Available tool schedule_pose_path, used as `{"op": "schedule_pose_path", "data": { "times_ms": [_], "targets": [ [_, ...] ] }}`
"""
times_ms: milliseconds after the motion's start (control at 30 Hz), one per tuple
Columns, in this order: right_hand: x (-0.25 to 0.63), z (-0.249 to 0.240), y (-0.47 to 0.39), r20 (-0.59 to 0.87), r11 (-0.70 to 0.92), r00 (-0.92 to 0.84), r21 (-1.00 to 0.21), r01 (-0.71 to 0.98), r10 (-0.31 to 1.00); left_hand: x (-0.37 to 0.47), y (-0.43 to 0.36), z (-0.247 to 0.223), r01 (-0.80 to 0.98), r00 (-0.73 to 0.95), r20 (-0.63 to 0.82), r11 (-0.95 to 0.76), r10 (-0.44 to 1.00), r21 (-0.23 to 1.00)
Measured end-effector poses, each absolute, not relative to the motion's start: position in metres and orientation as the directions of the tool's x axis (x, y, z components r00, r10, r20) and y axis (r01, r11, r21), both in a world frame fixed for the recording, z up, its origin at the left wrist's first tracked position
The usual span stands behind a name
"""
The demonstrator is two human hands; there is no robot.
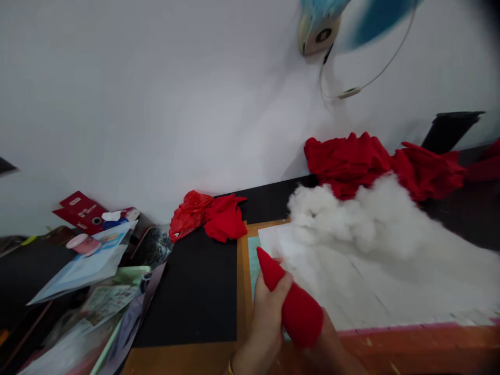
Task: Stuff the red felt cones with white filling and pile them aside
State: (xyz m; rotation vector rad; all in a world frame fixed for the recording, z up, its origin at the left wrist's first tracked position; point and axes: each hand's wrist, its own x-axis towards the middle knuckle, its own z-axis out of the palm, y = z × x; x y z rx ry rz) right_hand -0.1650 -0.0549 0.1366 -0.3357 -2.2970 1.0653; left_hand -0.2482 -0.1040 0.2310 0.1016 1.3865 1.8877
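Note:
A red cone-shaped cloth piece (299,312), pointed at its upper left end, is held over the table's front edge. My left hand (269,307) is closed around its narrower part, the thumb lying across the cloth. My right hand (332,341) reaches up from the lower right into or behind the wide end. Its fingers are hidden by the red cloth. Fluffy white stuffing (359,219) is heaped beyond my hands to the right, on a white sheet (375,291).
Crumpled red cloth (351,159) lies by the wall behind the stuffing. A red plastic bag (190,213) and more red cloth (225,216) are on the black surface (195,297). Papers, bags and a pink jar (83,244) crowd the left. A blue fan (320,26) hangs above.

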Motion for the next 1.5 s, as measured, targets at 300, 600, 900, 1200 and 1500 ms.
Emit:
{"op": "schedule_pose_path", "data": {
  "times_ms": [300,600,900,1200,1500],
  "targets": [
    [-0.154,0.129,-0.047,0.477,0.781,-0.767,-0.622,0.05,0.429,-0.25,-0.102,0.233,-0.635,-0.672,-0.33,-0.287,0.663,0.717],
    [-0.142,0.172,-0.048,0.712,0.839,-0.536,-0.544,-0.011,0.454,-0.281,-0.099,0.239,-0.688,-0.705,-0.448,-0.378,0.55,0.62],
    [-0.156,0.187,-0.051,0.788,0.958,-0.567,-0.285,0.007,0.239,-0.286,-0.097,0.237,-0.802,-0.592,-0.571,-0.34,0.569,0.492],
    [-0.155,0.189,-0.044,0.733,0.885,-0.547,-0.464,0.03,0.403,-0.273,-0.103,0.229,-0.658,-0.702,-0.412,-0.307,0.581,0.688],
    [-0.174,0.176,-0.056,0.628,0.86,-0.722,-0.502,-0.09,0.291,-0.271,-0.108,0.234,-0.64,-0.663,-0.35,-0.257,0.662,0.724]
  ]
}}
